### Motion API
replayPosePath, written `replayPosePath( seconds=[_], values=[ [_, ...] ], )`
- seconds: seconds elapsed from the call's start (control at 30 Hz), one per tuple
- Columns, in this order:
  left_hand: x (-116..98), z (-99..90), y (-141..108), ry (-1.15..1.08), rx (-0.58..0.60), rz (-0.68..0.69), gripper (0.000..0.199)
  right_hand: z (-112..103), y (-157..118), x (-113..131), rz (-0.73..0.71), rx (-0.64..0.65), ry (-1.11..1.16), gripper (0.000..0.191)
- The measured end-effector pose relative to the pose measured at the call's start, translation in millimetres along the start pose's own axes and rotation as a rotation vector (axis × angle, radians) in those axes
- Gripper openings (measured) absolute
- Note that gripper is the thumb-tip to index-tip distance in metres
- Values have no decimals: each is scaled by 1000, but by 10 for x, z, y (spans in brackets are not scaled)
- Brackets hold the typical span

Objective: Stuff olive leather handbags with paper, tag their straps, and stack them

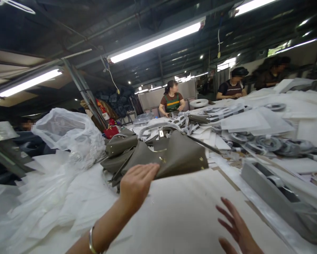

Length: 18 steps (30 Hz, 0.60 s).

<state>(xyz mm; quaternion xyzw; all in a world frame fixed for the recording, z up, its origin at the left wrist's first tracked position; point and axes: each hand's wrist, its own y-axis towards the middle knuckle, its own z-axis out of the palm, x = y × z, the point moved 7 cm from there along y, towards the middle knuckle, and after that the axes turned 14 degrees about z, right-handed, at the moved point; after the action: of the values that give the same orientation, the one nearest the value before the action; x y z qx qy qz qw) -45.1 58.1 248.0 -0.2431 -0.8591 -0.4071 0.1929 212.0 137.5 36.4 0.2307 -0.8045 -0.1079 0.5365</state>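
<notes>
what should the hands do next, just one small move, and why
Probably bring the right hand to the right end of the olive piece: that hand is open and empty over the white board, apart from the piece, while the left hand is at its near edge, though whether it grips is unclear.

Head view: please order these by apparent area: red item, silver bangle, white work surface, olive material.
1. White work surface
2. Olive material
3. Red item
4. Silver bangle

The bangle is far nearer the camera than the red item, so their real sizes can't be compared.
</notes>
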Motion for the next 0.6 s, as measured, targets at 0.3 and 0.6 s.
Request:
replayPosePath(
  seconds=[0.3, 0.6],
  values=[
    [-1572, 702, -684, -607, 352, 42, 36, -248, -85, 521, -378, 106, -555, 51],
    [-1241, 1077, -887, -748, 665, 97, 76, -16, -77, 376, -322, 460, -723, 78]
  ],
)
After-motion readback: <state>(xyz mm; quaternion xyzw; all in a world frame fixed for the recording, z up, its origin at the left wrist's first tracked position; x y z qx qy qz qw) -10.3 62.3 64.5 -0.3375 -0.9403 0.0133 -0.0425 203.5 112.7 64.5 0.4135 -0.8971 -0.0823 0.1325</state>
